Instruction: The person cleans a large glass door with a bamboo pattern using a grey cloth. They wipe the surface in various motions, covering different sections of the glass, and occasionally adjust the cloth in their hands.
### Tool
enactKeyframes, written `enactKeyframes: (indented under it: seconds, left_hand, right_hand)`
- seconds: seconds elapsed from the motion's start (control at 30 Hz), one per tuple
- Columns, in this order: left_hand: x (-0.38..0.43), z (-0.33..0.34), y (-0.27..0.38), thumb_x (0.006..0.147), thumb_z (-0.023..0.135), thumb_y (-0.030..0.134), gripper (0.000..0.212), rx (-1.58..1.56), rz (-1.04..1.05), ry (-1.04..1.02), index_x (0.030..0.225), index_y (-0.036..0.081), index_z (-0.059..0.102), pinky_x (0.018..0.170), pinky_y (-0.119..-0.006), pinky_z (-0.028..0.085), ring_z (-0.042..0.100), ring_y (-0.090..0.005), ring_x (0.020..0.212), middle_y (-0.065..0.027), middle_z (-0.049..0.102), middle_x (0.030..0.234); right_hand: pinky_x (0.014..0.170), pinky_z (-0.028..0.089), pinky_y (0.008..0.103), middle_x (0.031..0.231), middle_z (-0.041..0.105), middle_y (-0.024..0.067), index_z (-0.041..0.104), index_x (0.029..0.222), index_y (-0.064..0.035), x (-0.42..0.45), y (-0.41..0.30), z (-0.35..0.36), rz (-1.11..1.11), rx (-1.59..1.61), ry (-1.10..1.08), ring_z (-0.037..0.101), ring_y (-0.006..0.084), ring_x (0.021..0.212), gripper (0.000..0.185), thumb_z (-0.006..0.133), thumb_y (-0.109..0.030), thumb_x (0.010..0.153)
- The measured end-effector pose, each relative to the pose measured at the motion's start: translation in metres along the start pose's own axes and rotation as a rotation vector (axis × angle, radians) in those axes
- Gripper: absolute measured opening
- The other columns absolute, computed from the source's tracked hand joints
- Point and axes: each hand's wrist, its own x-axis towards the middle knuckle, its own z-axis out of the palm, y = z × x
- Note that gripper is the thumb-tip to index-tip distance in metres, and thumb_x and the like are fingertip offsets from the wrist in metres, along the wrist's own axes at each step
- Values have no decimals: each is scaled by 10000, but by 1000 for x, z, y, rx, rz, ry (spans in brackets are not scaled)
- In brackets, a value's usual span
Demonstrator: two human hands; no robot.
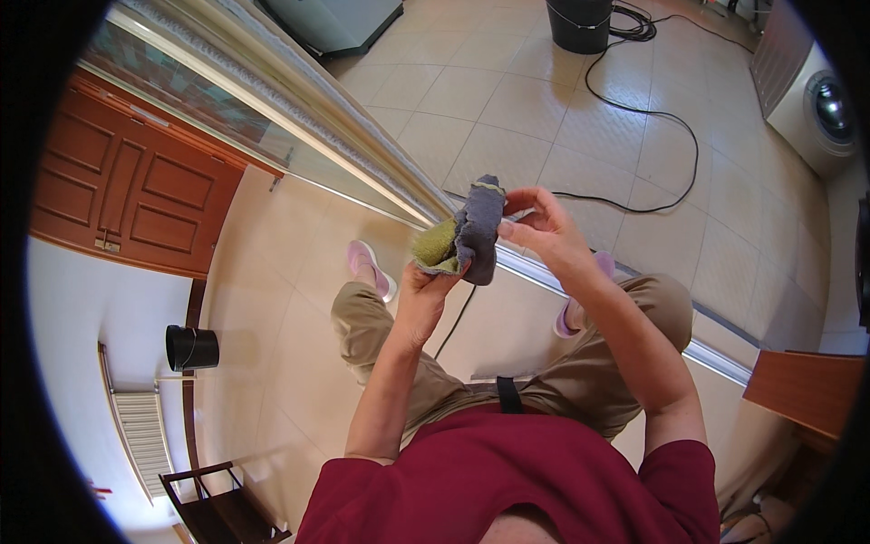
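A folded cloth (481, 231), grey on one side and yellow-green on the other, is held up over the sliding-door track (530, 270). My left hand (423, 299) grips its lower end, thumb against the grey side. At the cloth's right edge is my right hand (549, 228), with the thumb on the near side and the fingertips partly hidden behind the fabric. Just beyond the cloth stands the edge of a sliding glass door (401, 183) with a light frame and fuzzy sealing strips.
A black cable (694, 156) loops over the tiled floor (516, 102) from a black bucket (579, 27). A front-loading washing machine (809, 102) stands at right. Leftward are another black bucket (192, 348), a wooden door (129, 177) and a dark chair (224, 510). A wooden furniture corner (802, 391) juts in at right.
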Motion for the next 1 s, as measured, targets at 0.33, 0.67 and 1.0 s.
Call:
enactKeyframes:
  seconds: [0.33,0.67,1.0]
  left_hand:
    - [-5,-6,-4,829,648,-27,438,-342,-121,-26,1264,-2,602,1039,-334,430,602,-177,1153,-67,657,1222]
    - [-10,-1,3,907,629,108,446,-552,-171,-47,1326,-14,543,1096,-374,377,555,-208,1236,-79,619,1297]
    - [-6,8,2,966,591,83,323,-492,-193,61,1287,101,567,981,-330,483,618,-178,1123,-45,650,1221]
  right_hand:
    - [703,437,190,840,593,-50,673,1066,-43,-1,-13,-4,27,-143,-53,522,31,753,207,688,-9,862]
    - [707,431,214,891,571,-30,660,1001,-55,-5,-13,1,-212,-351,-48,498,59,751,208,677,63,831]
    - [814,449,240,1091,609,32,661,946,-51,-4,-10,-2,-228,-192,-59,552,91,876,138,685,22,831]
